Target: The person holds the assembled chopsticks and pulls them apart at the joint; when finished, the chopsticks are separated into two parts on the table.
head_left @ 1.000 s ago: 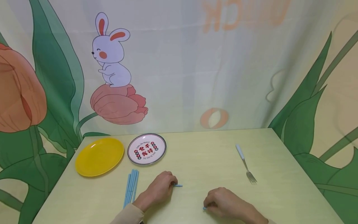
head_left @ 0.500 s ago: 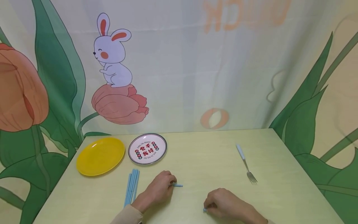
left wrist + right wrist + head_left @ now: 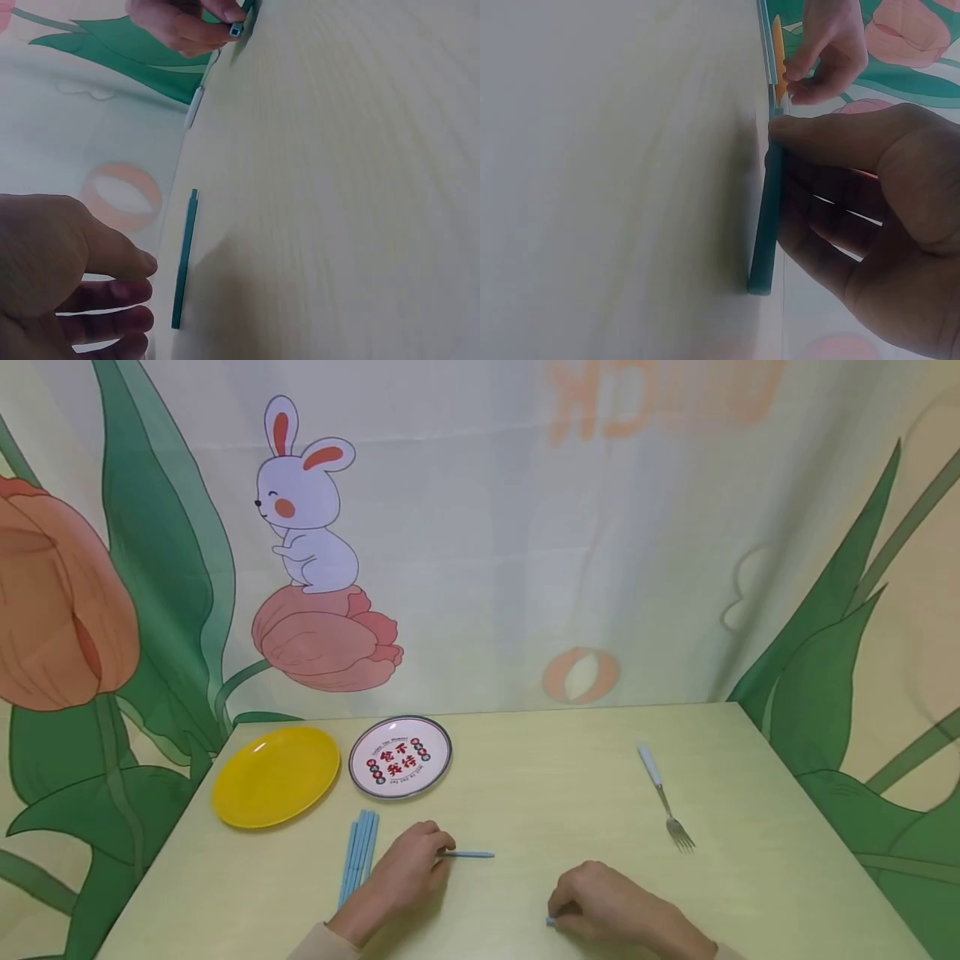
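Note:
A short light-blue stick point(image 3: 472, 855) lies on the table beside my left hand point(image 3: 411, 864). In the left wrist view this stick point(image 3: 184, 262) has a narrower stub at one end. There, a gap separates it from the thumb and the loosely bent fingers. My right hand point(image 3: 600, 902), to the right and nearer the front, pinches another blue stick point(image 3: 763, 225) between thumb and fingers. Its square, hollow-looking end shows in the left wrist view, while the fingers hide most of it in the head view. Several longer blue sticks point(image 3: 358, 856) lie side by side left of my left hand, partly covered by the forearm.
A yellow plate point(image 3: 276, 777) stands at the back left. Right of it is a white plate point(image 3: 401, 757) with red lettering and a dark rim. A fork point(image 3: 663, 797) with a pale handle lies at the right. Behind the table hangs a printed curtain point(image 3: 480, 568).
My left hand lets go of its short blue stick and draws back to the left, baring more of the stick. The right hand stays in about the same place, still pinching its stick.

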Demonstrator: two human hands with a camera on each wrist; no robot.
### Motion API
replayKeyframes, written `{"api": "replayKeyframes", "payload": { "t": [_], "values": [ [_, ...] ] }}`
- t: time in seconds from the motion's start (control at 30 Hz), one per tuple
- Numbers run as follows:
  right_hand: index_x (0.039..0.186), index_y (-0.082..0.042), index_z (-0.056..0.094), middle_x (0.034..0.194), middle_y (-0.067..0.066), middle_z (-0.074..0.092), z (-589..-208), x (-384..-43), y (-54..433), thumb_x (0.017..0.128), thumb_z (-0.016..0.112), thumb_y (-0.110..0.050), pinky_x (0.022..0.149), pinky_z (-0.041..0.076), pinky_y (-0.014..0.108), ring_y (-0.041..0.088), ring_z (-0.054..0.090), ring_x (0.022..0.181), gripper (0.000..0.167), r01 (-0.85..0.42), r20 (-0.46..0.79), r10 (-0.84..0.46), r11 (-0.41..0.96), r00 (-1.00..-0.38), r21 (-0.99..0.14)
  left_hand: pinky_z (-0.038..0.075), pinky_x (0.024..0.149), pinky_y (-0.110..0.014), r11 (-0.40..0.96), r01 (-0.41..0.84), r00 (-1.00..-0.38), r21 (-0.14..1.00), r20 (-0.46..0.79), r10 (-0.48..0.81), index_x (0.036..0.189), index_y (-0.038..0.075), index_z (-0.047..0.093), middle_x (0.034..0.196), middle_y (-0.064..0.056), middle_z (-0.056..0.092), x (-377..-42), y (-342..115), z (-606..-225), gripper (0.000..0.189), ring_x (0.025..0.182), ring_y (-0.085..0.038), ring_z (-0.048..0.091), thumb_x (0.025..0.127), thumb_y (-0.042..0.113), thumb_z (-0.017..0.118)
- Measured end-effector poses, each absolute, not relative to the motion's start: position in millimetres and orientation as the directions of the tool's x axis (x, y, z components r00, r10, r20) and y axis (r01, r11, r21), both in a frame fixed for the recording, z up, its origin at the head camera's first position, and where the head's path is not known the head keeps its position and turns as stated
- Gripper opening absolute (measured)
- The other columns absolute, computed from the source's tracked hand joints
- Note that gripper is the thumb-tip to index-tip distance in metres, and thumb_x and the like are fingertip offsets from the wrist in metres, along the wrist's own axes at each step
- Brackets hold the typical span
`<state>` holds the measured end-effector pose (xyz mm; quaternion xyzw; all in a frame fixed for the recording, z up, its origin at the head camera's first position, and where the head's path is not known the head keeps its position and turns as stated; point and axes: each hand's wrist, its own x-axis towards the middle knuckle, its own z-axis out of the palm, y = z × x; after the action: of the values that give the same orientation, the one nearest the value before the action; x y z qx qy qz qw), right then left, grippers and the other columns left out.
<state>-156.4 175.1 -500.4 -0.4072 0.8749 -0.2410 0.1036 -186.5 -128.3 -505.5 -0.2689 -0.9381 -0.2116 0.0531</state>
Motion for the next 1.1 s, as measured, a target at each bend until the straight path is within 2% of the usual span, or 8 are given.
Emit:
{"api": "replayKeyframes", "payload": {
  "t": [0.33, 0.9, 1.1],
  "values": [
    [0.086, -0.016, 0.078, 0.082, -0.015, 0.069, -502.2, -158.4, 174.7, 0.082, 0.074, -0.012, 0.068, 0.048, 0.013, -0.01, 0.056, 0.073, 0.007, -0.67, 0.019, -0.767, 0.548, -0.642, -0.501, 0.05, 0.071, -0.028, 0.806, 0.437, -0.899, 0.4, 0.158, 0.409, 0.095, 0.006, 0.072, 0.084, 0.002, 0.061, -170.3, -150.8, -502.9, 0.013, 0.077, -0.01, 0.053, 0.082, 0.007, 0.073],
    [0.086, -0.016, 0.078, 0.084, -0.014, 0.071, -499.4, -156.6, 174.9, 0.083, 0.072, -0.01, 0.068, 0.049, 0.012, -0.007, 0.06, 0.077, 0.009, -0.662, 0.013, -0.771, 0.538, -0.637, -0.521, 0.049, 0.07, -0.032, 0.853, 0.354, -0.935, 0.384, 0.133, 0.329, 0.092, 0.006, 0.072, 0.083, 0.001, 0.061, -152.9, -163.9, -492.9, 0.01, 0.074, -0.01, 0.051, 0.082, 0.007, 0.072],
    [0.085, -0.017, 0.078, 0.083, -0.016, 0.069, -499.8, -156.8, 174.9, 0.082, 0.072, -0.01, 0.068, 0.049, 0.013, -0.009, 0.058, 0.076, 0.009, -0.666, 0.013, -0.776, 0.533, -0.631, -0.522, 0.05, 0.071, -0.033, 0.886, 0.25, -0.967, 0.391, 0.048, 0.251, 0.093, 0.007, 0.071, 0.084, 0.001, 0.06, -150.2, -166.6, -492.8, 0.01, 0.074, -0.01, 0.051, 0.083, 0.009, 0.072]
  ]
}}
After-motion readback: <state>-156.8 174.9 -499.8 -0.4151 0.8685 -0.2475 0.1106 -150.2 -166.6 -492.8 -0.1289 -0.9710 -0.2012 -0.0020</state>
